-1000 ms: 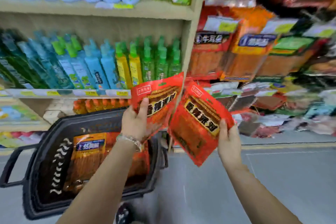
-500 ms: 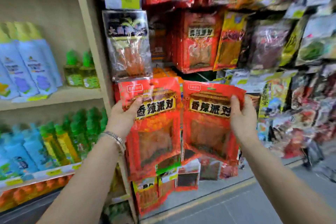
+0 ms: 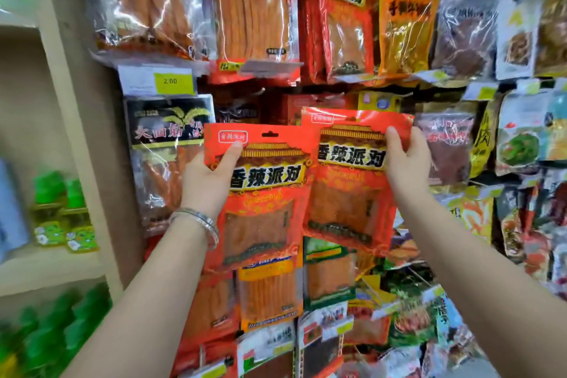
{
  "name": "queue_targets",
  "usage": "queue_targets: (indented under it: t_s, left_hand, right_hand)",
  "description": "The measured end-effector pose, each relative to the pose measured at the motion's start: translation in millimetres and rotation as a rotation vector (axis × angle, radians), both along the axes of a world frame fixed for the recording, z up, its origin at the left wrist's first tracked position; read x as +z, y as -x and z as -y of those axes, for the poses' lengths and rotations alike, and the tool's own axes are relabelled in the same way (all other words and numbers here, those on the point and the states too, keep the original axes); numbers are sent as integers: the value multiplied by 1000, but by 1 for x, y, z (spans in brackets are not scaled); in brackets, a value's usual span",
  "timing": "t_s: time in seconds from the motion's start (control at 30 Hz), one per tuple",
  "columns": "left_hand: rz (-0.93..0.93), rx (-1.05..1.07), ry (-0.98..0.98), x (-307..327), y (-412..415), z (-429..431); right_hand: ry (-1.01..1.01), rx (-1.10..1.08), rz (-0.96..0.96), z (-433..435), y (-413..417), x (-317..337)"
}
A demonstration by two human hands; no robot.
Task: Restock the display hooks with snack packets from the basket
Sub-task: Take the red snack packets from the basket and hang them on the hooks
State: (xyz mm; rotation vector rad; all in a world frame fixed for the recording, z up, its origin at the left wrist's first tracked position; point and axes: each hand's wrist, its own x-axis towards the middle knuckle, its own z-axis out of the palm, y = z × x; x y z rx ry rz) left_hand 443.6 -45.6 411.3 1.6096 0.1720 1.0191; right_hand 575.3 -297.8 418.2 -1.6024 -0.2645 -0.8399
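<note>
I hold two identical red snack packets upright in front of the hanging display. My left hand (image 3: 208, 181) grips the left red packet (image 3: 264, 209) by its upper left edge, thumb across the front. My right hand (image 3: 406, 163) grips the right red packet (image 3: 346, 193) at its upper right edge; this packet sits slightly higher and overlaps the left one's right side. Each packet has a hang slot near the top. The hooks are hidden behind packets. The basket is out of view.
Rows of hanging snack packets (image 3: 254, 15) fill the display above, below and to the right. A yellow price tag (image 3: 173, 81) reading 2.00 hangs at upper left. A beige shelf upright (image 3: 76, 132) borders the display, with green bottles (image 3: 58, 193) on shelves to the left.
Both hands have lifted the two red packets from above the basket up to the display. The view has swung up and right, and the packets now sit closer to the hanging rows.
</note>
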Motion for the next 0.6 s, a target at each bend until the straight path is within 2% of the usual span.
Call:
queue_targets:
  t_s: [0.2, 0.4, 0.6]
  left_hand:
    - [11, 10, -31, 12, -43, 4]
    - [-1, -42, 34, 17, -80, 22]
    - [0, 22, 74, 18, -108, 40]
  right_hand:
    - [-117, 84, -4, -11, -53, 28]
    - [-126, 174, -1, -20, -100, 46]
    - [-69, 275, -74, -19, -148, 43]
